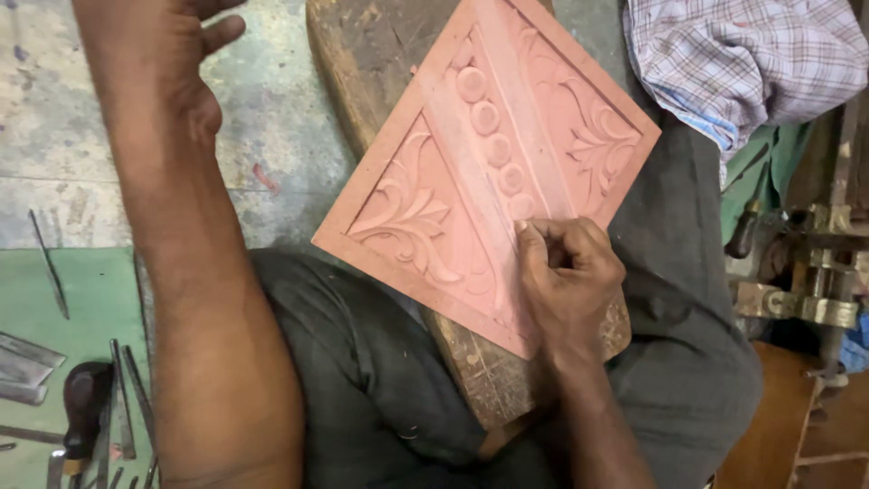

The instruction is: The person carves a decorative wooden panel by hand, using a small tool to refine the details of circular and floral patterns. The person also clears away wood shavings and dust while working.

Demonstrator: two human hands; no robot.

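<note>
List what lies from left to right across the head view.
Metal tools on the green mat → left hand raised over the floor → carved pink slab on a wooden block → right hand resting on the slab → checked cloth → metal vise.

A crumpled checked cloth lies at the far right, with a green cloth just below it and a dark-handled tool on that. Nearer on the right stands a brass-coloured metal fitting. At the near left, a green mat carries thin metal chisels and a dark wooden handle, beside grey, stained floor.
</note>
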